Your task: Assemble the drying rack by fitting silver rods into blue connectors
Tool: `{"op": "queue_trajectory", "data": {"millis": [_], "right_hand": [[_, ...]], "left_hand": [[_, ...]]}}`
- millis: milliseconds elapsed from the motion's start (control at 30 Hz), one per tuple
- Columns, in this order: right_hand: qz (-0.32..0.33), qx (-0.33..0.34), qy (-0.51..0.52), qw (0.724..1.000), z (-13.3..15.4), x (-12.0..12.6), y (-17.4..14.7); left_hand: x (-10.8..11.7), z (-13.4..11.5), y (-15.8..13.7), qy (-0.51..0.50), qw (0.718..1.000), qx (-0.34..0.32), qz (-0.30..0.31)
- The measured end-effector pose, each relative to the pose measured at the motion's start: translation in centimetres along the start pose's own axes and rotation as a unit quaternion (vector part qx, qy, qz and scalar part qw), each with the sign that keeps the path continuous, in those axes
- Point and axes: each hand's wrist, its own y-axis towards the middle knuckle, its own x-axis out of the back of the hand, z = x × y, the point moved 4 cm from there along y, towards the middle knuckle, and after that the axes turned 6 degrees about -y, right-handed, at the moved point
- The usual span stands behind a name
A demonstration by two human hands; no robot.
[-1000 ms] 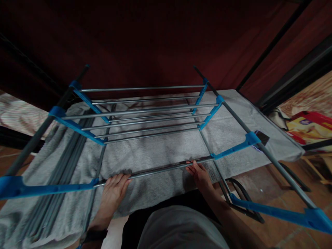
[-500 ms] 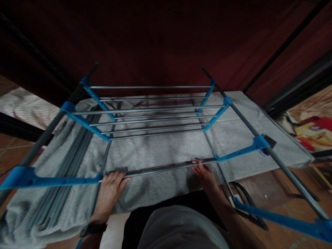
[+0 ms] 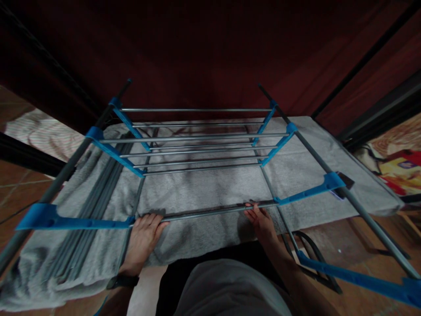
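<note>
A rack frame (image 3: 315, 159) of grey tubes and blue plastic brackets stands before me, with several metal rods across its far part. Nearest to me, one metal rod (image 3: 210, 212) spans between the left blue bracket (image 3: 88, 223) and the right blue bracket (image 3: 305, 192). My left hand (image 3: 146, 232) is wrapped over this rod at its left end, beside the bracket. Close to the rod's right end, my right hand (image 3: 259, 219) grips it from below, with fingertips and thumb around the metal.
Several loose grey tubes (image 3: 92, 206) lie on a grey blanket (image 3: 204, 188) at the left. A dark red curtain (image 3: 197, 52) hangs behind. At lower right, another blue bracket (image 3: 355, 276) juts across above the tiled floor. A small dark object (image 3: 346, 180) lies by the right tube.
Both hands keep their hold on the near rod. The left side of the frame appears slightly farther right and higher, partly as the view shifts.
</note>
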Motion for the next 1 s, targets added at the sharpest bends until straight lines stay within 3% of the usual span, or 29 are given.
{"op": "queue_trajectory", "data": {"millis": [267,467,1000], "right_hand": [[0.008,0.006,-0.008,1.0,0.03,0.14,0.14],[0.042,0.0,-0.013,0.999,0.6,0.07,-0.33],[0.04,-0.009,-0.012,0.999,0.08,-0.11,-0.21]], "left_hand": [[0.29,-0.19,0.13,-0.045,0.998,0.037,-0.001],[0.57,0.04,-0.5,-0.07,0.995,0.06,-0.034],[0.26,0.39,-0.17,-0.041,0.999,0.035,0.006]]}}
